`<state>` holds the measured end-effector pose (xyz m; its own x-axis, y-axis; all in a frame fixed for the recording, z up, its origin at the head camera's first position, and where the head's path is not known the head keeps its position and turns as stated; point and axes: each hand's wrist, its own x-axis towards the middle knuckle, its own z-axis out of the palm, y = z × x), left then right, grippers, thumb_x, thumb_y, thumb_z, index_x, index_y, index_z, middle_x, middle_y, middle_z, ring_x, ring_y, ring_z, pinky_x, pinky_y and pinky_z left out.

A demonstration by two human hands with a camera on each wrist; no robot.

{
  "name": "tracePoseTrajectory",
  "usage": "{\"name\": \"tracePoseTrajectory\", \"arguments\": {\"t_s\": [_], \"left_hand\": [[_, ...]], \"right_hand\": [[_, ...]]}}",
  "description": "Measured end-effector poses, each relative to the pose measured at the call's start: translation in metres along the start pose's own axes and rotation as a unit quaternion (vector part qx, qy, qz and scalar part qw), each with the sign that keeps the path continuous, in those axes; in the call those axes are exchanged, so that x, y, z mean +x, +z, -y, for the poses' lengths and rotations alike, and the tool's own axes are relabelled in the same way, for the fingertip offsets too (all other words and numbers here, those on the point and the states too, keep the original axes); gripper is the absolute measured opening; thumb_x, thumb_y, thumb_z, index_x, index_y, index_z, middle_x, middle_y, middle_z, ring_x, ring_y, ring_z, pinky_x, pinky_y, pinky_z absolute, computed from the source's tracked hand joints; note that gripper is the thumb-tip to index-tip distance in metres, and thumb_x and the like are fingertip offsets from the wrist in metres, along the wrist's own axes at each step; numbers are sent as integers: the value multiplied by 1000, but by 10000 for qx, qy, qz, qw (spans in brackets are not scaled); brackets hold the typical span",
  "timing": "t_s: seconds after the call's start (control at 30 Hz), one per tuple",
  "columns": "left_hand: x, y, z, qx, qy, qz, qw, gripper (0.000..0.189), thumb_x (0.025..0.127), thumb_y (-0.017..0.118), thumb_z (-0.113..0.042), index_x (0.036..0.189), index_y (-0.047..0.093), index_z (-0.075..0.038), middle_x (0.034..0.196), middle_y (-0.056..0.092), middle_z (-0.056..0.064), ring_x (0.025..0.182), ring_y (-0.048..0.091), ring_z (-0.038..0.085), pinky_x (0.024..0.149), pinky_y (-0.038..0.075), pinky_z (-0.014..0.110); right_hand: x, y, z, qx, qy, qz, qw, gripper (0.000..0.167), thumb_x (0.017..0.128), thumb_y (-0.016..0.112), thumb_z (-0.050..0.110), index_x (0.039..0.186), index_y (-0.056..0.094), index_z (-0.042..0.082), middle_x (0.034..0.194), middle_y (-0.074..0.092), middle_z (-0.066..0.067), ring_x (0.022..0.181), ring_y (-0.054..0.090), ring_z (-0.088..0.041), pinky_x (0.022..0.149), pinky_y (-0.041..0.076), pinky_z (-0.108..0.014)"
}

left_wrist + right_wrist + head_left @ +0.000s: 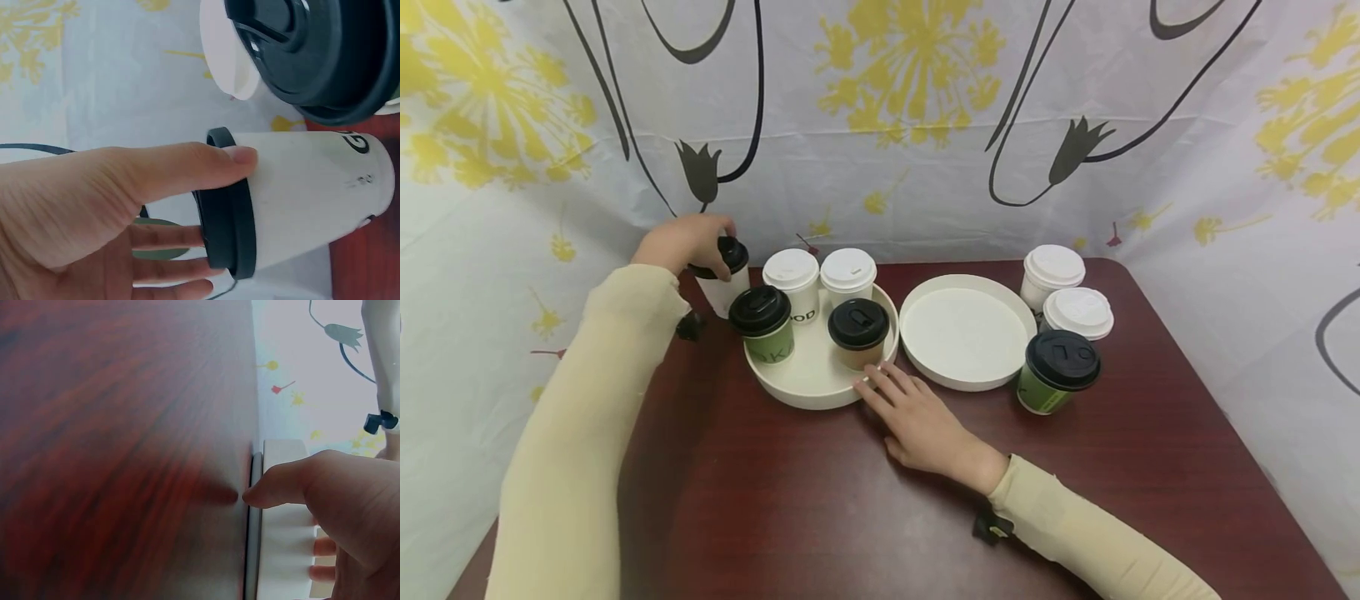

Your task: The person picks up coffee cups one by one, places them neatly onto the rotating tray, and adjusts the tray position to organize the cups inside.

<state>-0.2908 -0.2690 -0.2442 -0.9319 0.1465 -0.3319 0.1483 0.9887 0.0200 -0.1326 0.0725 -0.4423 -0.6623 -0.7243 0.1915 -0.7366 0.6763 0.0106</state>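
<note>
At the back left, my left hand [683, 242] grips a white paper cup [727, 292] by its black lid. In the left wrist view the thumb lies across the edge of that lid [228, 231], with the other fingers on its far side. My right hand [925, 427] rests its fingertips on the front right rim of the left round white tray [812, 398], fingers loosely extended. On that tray stand a green cup with a black lid [762, 321], a brown cup with a black lid [859, 333] and two white-lidded cups [793, 283].
A second round white tray [968, 333] lies right of the first. Beside it stand two white-lidded cups [1078, 312] and a green cup with a black lid [1052, 375]. A patterned curtain [880, 192] rises behind the dark red table [820, 500].
</note>
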Motion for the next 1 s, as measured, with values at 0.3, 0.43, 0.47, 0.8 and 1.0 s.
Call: {"name": "tracePoseTrajectory", "arguments": {"t_s": [0.3,0.43,0.47,0.8,1.0], "left_hand": [[-21,-15,-9,45,-6,-158,9999,70,78,79,-25,135,45,-2,127,54,28,107,53,39,87,47,53],[-31,-24,-14,185,39,-350,9992,73,77,79,-25,136,44,-2,129,54,29,110,54,41,88,47,55],[-34,-27,-15,242,27,-397,9989,74,77,79,-26,137,44,-3,130,53,29,111,54,41,89,47,56],[-58,-45,-33,612,-61,-456,9971,77,78,78,-24,142,40,-5,136,48,30,117,51,43,91,46,60],[-70,-52,-40,487,-68,-452,9978,78,77,79,-18,143,39,-3,136,49,31,116,52,43,91,47,59]], "right_hand": [[1,-1,0,-12,-12,-20,10000,93,78,76,27,157,27,15,161,32,-12,149,33,-34,113,40,-49],[1,-1,0,8,-18,-18,10000,93,78,76,27,157,27,15,161,32,-13,148,33,-34,113,40,-49],[1,-1,0,12,-23,-27,10000,93,78,76,27,157,28,15,161,32,-13,148,33,-34,113,40,-49],[1,-1,0,3,-7,-40,10000,95,77,76,26,157,27,15,161,32,-12,149,32,-34,112,41,-49],[1,-1,0,20,-10,-54,10000,95,77,77,27,157,26,15,161,32,-12,149,32,-34,112,41,-49]]}}
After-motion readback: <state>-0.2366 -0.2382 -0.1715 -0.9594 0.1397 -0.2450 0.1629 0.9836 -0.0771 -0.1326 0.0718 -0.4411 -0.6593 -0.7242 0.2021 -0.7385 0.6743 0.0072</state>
